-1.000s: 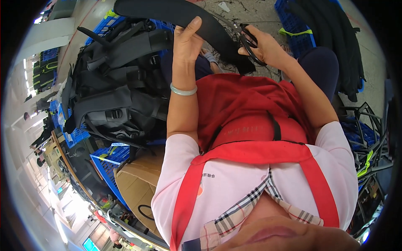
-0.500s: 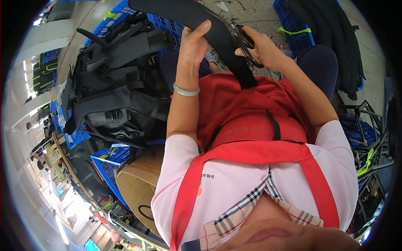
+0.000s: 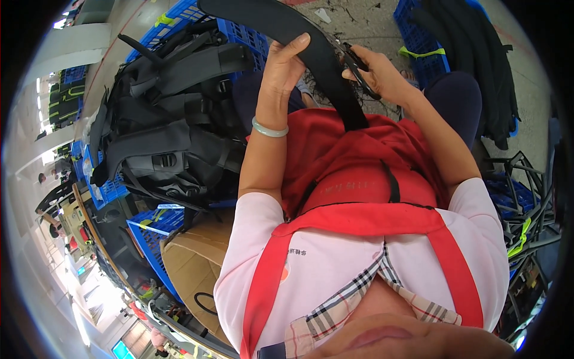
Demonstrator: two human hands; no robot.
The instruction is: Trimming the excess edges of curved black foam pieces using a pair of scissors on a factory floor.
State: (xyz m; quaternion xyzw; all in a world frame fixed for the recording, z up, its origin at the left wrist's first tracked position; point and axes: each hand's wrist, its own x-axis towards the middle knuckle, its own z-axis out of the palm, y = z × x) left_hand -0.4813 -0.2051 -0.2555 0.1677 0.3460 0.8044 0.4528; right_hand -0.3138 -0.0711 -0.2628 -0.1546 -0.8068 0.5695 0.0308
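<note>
A long, curved black padded strap (image 3: 326,66) runs from the upper left down to the red apron (image 3: 359,146) on my lap. My left hand (image 3: 284,67) is closed on the strap's left edge, the thumb lying on its upper face. In my right hand (image 3: 385,75) I hold black-handled scissors (image 3: 362,76), close along the strap's right edge. The fingers wrap the handles. The blades are narrow and partly lost against the strap, so whether they touch it I cannot tell.
On the left, a blue crate (image 3: 248,40) is heaped with black straps and buckles (image 3: 173,134). A blue crate (image 3: 427,69) with long black pieces (image 3: 478,66) stands on the right. Dark scraps (image 3: 347,21) litter the floor ahead. A cardboard box (image 3: 194,254) sits at my left side.
The scissors have turned slightly in my right hand, and their handles look narrower. Both hands and the strap sit a little farther right in view, along with much of the scene.
</note>
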